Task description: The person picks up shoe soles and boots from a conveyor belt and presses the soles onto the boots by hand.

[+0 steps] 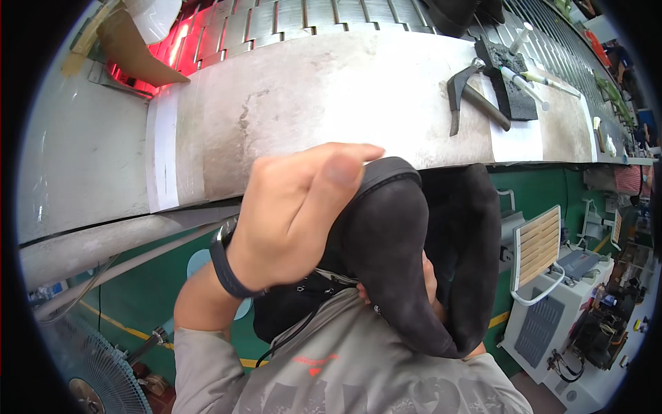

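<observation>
A dark band sits snug on the wrist of the left hand (296, 214), a slim, smooth strap (watch or tracker, hard to tell which). Grey short-sleeved shirt below it, the sleeve ending above the elbow, with a small red mark and darker grey lettering printed across the chest.
</observation>
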Action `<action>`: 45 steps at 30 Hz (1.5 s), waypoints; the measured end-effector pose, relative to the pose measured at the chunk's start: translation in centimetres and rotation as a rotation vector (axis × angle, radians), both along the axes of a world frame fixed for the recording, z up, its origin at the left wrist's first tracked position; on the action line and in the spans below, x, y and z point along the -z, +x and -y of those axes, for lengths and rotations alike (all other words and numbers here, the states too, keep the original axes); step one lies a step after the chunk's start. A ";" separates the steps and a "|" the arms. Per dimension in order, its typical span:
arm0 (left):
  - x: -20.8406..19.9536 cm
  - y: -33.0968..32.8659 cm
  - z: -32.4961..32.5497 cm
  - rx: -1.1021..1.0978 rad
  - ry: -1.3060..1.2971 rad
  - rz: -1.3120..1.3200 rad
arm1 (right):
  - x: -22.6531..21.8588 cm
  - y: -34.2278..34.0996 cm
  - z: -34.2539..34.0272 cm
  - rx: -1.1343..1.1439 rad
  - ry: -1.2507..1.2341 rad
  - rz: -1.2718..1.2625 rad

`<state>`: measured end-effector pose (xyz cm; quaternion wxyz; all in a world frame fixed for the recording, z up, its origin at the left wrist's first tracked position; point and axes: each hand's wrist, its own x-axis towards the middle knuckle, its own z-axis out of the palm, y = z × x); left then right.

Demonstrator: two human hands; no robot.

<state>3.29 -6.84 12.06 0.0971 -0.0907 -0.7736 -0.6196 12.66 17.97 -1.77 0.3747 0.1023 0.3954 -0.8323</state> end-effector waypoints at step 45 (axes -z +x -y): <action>1.5 1.0 -0.9 0.096 0.080 0.014 | -8.3 -1.9 0.4 -0.162 -0.140 0.330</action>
